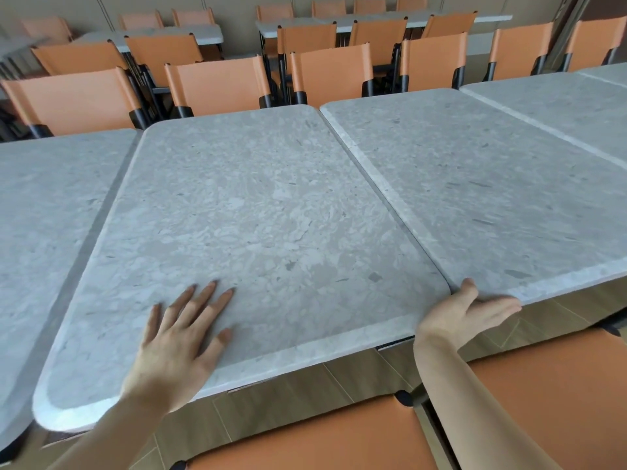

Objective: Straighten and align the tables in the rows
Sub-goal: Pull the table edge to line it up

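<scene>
A grey marble-look table (258,212) stands straight in front of me, one of a row. The table to its right (475,184) touches it along the seam, with its near edge sitting farther back. The table to its left (51,198) is separated by a narrow gap. My left hand (183,337) lies flat on the middle table near its front edge, fingers spread. My right hand (471,310) is at the middle table's near right corner where the two tables meet, thumb on top and fingers under the right table's edge.
Two orange chair backs (322,439) (559,385) stand between me and the tables. More orange chairs (220,83) line the far side, with another row of tables (373,23) behind them. A further table (576,103) continues the row to the right.
</scene>
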A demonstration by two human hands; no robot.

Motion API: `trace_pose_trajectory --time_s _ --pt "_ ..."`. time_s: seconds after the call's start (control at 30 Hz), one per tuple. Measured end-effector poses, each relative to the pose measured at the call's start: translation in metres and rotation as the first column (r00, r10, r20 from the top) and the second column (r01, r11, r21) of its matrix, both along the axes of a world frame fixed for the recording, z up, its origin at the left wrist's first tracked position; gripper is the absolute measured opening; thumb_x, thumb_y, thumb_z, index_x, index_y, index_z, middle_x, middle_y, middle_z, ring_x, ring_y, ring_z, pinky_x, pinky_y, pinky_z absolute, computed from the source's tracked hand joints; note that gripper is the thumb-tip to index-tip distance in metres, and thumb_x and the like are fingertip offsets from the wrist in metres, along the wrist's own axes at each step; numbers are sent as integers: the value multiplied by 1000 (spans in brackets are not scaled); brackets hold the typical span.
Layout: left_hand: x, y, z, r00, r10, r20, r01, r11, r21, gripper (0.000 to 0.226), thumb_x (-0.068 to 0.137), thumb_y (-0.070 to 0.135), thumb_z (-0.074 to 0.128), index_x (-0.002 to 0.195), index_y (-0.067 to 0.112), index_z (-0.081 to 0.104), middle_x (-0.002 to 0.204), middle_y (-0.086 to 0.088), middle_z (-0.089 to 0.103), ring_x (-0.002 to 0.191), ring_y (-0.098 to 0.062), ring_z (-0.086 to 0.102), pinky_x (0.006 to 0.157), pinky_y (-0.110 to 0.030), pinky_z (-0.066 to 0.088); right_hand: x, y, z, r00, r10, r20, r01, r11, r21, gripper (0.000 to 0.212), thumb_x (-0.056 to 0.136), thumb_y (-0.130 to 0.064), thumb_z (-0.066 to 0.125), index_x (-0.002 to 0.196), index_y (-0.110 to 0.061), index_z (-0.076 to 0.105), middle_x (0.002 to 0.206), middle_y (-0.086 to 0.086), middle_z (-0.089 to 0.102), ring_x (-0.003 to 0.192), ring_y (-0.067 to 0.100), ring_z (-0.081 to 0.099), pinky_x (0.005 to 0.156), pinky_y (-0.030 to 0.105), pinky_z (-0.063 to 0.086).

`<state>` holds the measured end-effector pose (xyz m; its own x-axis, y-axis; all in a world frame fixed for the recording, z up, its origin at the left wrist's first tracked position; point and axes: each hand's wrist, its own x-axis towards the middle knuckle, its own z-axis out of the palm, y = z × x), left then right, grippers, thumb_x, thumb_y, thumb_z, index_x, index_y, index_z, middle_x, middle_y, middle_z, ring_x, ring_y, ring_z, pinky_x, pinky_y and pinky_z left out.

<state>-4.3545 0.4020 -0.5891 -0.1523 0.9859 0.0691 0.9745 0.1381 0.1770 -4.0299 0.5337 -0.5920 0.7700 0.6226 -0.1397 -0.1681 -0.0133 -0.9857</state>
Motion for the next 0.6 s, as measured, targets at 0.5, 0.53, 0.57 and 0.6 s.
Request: trace_pose_trajectory --time_s 0.5,0.53,0.57,0.6 --pt "78 -84 -20 -670 183 719 -595 447 -668 83 89 65 56 153 16 36 149 -9 47 139 -29 44 113 -42 36 12 -27 11 631 385 -673 -557 829 -47 46 87 -49 73 121 -19 65 111 4 76 100 25 74 90 44 59" --pt "78 -77 -16 -708 79 702 -579 504 -641 78 94 60 53 154 15 34 148 -10 48 137 -30 48 112 -41 38 13 -29 11 602 410 -685 -582 813 -24 48 87 -50 71 124 -19 65 111 4 77 103 26 73 94 45 58" --pt "78 -70 -10 -717 -11 697 -602 514 -611 73 95 53 55 154 15 34 144 -10 51 130 -31 53 110 -40 41 15 -31 11 578 429 -694 -601 799 -5 48 88 -49 71 125 -19 65 111 5 77 105 26 72 96 45 57" --pt "76 -66 -7 -721 -91 686 -630 499 -595 70 94 48 60 151 15 37 138 -9 54 123 -30 57 110 -40 43 17 -32 11 560 440 -703 -613 790 6 47 88 -47 71 125 -18 65 110 6 77 105 27 72 96 46 57"
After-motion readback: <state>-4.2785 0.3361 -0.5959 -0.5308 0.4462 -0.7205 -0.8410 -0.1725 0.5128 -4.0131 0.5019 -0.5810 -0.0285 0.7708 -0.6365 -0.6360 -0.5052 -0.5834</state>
